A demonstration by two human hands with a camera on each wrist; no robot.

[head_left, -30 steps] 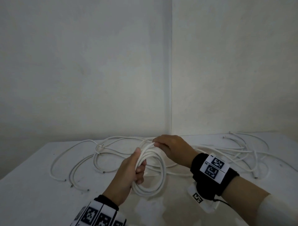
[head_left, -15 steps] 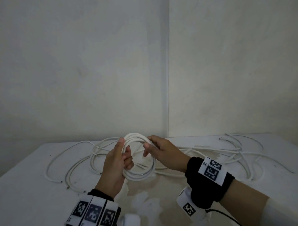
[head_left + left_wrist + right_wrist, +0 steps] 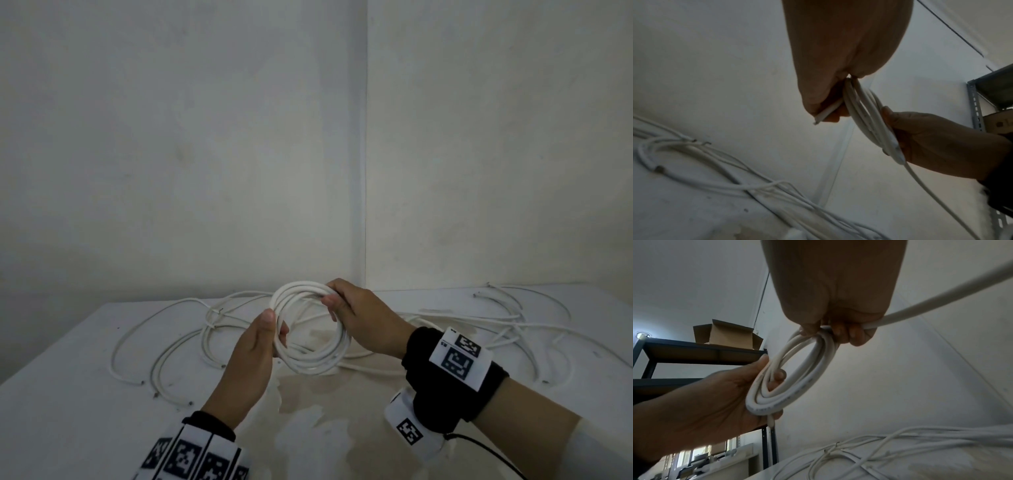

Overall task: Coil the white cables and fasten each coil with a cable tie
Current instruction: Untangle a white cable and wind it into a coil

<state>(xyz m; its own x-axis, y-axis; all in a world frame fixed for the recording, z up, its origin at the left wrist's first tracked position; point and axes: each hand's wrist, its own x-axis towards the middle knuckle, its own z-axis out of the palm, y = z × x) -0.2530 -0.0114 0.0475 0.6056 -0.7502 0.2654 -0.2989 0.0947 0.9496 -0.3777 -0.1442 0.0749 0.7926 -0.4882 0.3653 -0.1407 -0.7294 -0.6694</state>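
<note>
Cables (image 3: 164, 346) lie loose on the table (image 3: 68, 394) at left; left hand (image 3: 250, 356) grips the coil's (image 3: 308, 363) near side, held above the table; right hand (image 3: 363, 318) pinches its far side.

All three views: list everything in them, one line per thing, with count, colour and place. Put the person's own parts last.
cable coil: one, white, held up above the table between both hands
loose cables: several, count unclear, white, sprawled across the back of the table
table: one, white, stained near the front, set in the wall corner
shelving rack: one, dark metal, behind the left hand
cardboard box: one, brown, flaps open, on top of the rack
wrist bands: two, black with black-and-white markers, on the wrists
left hand: grips the coil's left side
right hand: grips the coil's top right
</note>
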